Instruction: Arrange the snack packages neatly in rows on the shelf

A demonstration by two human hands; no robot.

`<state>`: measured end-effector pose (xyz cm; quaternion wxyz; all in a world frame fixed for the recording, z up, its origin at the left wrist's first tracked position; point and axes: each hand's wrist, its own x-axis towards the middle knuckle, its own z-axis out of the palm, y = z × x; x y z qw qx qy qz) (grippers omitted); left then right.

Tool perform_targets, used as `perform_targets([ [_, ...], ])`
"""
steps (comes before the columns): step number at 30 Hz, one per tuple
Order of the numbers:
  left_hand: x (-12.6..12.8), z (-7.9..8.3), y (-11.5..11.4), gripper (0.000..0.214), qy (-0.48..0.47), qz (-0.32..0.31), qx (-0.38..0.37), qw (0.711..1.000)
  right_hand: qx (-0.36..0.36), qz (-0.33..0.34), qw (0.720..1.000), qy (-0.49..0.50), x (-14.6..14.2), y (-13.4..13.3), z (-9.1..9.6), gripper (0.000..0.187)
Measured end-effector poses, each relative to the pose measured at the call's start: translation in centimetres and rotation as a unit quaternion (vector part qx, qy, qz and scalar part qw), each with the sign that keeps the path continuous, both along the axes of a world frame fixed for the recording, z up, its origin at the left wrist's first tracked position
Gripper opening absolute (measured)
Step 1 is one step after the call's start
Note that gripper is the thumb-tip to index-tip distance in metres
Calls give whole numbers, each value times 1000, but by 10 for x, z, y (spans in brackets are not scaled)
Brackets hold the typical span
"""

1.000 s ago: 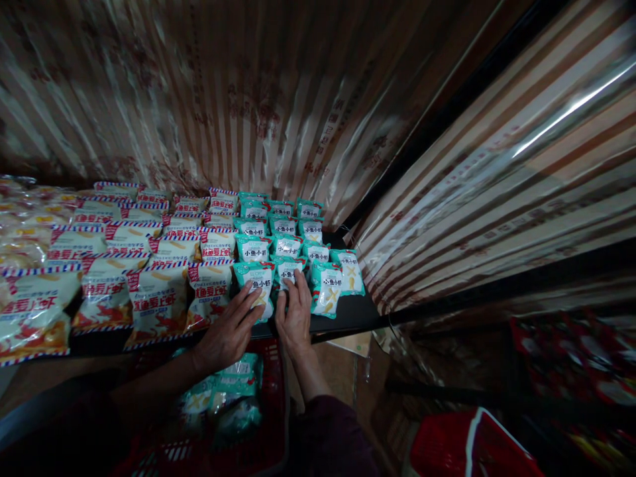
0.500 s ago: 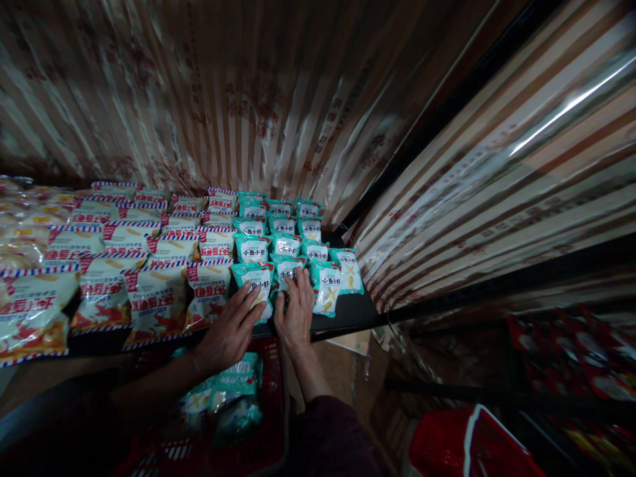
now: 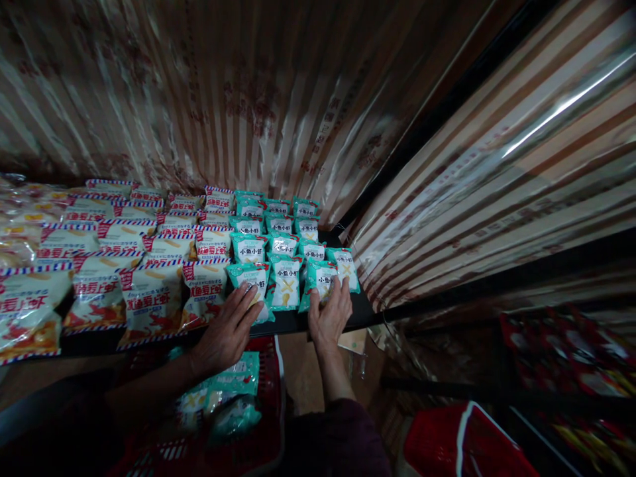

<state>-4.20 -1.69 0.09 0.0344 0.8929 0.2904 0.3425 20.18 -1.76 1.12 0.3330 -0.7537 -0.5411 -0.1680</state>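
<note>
Small teal-and-white snack packets stand in rows at the right end of a black shelf (image 3: pixel 355 313). My left hand (image 3: pixel 228 326) rests its outstretched fingers on the front left teal packet (image 3: pixel 247 274). Over the front right teal packet (image 3: pixel 318 270) lies my right hand (image 3: pixel 330 315), its fingers stretched and its thumb spread to the packet's left side. Between the hands, the middle front teal packet (image 3: pixel 285 281) shows its whole face. Another teal packet (image 3: pixel 348 266) stands right of my right fingertips.
Larger snack bags with red lettering (image 3: pixel 152 298) fill the shelf to the left. Below sits a red basket (image 3: pixel 271 397) holding several teal packets (image 3: pixel 233 417). Another red basket (image 3: pixel 437 437) with a white handle is at lower right. Plastic-covered striped sheeting (image 3: pixel 278 86) backs the shelf.
My right hand has moved right, from the middle front packet to the front right one, uncovering the middle packet. My left hand stays on the left packet.
</note>
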Motion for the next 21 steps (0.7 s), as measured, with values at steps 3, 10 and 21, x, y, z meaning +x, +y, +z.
perform_targets([
  [3, 0, 0, 1, 74, 4, 0, -5, 1000, -29, 15, 999, 15, -3, 2, -6, 60],
  [10, 0, 0, 1, 71, 6, 4, 0, 1000, -11, 21, 999, 23, -7, 6, -10, 60],
  [21, 0, -6, -3, 68, 17, 24, 10, 1000, 47, 28, 998, -13, -12, 3, -1, 61],
])
